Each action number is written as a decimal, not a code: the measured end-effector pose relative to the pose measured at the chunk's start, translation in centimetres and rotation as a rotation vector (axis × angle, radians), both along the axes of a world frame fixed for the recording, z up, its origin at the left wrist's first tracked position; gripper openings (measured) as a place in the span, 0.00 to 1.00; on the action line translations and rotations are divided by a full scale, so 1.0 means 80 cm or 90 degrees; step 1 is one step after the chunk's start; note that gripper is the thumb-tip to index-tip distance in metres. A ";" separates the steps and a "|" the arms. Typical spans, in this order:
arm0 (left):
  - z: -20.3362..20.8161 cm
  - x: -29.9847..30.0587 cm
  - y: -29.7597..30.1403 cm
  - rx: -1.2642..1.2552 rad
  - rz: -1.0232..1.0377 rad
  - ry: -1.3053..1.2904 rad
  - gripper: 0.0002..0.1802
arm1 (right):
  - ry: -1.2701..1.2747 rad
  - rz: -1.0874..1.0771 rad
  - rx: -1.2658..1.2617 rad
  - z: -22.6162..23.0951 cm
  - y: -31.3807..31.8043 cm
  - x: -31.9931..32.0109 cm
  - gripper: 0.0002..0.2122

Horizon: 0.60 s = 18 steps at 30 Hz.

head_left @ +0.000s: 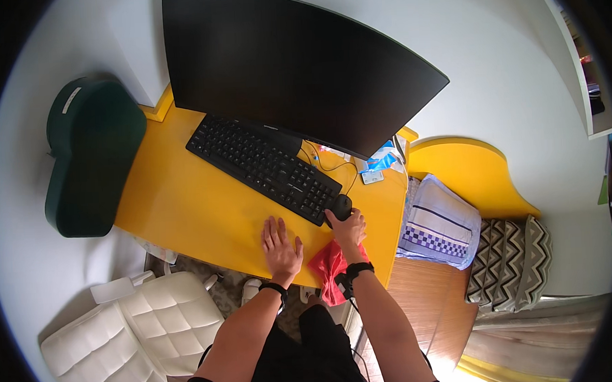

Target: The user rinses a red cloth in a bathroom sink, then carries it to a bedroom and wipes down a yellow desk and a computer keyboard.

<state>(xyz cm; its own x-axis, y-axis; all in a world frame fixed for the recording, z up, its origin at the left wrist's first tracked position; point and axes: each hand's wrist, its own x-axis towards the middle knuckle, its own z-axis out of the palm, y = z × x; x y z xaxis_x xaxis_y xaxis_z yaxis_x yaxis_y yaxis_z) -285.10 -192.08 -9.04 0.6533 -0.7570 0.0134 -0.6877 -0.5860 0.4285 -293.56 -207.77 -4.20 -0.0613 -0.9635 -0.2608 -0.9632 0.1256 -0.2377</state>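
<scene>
My left hand lies flat on the yellow desk, its fingers stretched out and nothing in them. To its right, my right hand grips the near end of a black computer mouse. A long black keyboard lies slanted across the desk, its right end beside the mouse. Under and beside my right wrist a crumpled red cloth hangs over the desk's front edge. A big curved monitor with a dark screen stands behind the keyboard.
A dark green case stands at the desk's left. A cream padded chair is at the near left. Near the monitor's right lie a blue-and-white packet and cables. Right of the desk are a folded lilac towel and zigzag-patterned cushions.
</scene>
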 end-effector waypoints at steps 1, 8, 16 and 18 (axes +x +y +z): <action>0.000 0.001 0.000 0.004 0.005 -0.004 0.38 | -0.004 0.005 0.004 -0.001 -0.005 -0.007 0.45; -0.004 0.002 0.000 -0.025 0.021 -0.027 0.38 | -0.164 0.096 -0.039 -0.017 -0.041 -0.060 0.39; 0.032 -0.075 0.045 -0.079 0.081 0.070 0.31 | -0.347 0.188 -0.129 -0.001 -0.093 -0.137 0.37; 0.050 -0.119 0.060 -0.023 0.122 0.195 0.36 | -0.377 0.191 -0.048 0.024 -0.096 -0.141 0.36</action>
